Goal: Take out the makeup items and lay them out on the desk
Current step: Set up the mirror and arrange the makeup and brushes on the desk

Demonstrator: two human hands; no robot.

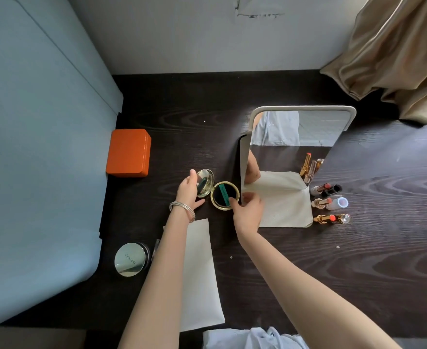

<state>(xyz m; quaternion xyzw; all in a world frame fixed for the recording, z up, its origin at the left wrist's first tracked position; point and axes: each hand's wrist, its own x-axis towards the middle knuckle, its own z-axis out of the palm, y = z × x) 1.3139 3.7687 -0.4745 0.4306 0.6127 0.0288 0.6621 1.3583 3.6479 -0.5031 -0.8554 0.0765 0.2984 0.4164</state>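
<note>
Head view looks down on a dark wood-grain counter point(384, 260) where both bare forearms reach forward. The left hand point(188, 191), with silver bangles point(182, 210) on its wrist, grips the raised lid of an open gold compact point(215, 190), fingers curled over the lid's far edge. The right hand point(247, 210) steadies the compact's base, thumb pressed on its near right rim, where a green strap crosses a black puff. Just beyond the right hand stands a white-framed mirror point(300, 132) on its white base. To the right of that hand, past the base, three uncapped lipsticks point(329, 202) lie in a column on the counter, with caps beside them. Beneath the left forearm lies a flat white pouch point(202, 278). To the left of that forearm, nearer the body, rests a closed round gold compact lettered CHANDO point(131, 259). Farther left and beyond the left hand sits an orange box point(128, 152), closed. A beige curtain point(396, 51) hangs at the far right corner.
</note>
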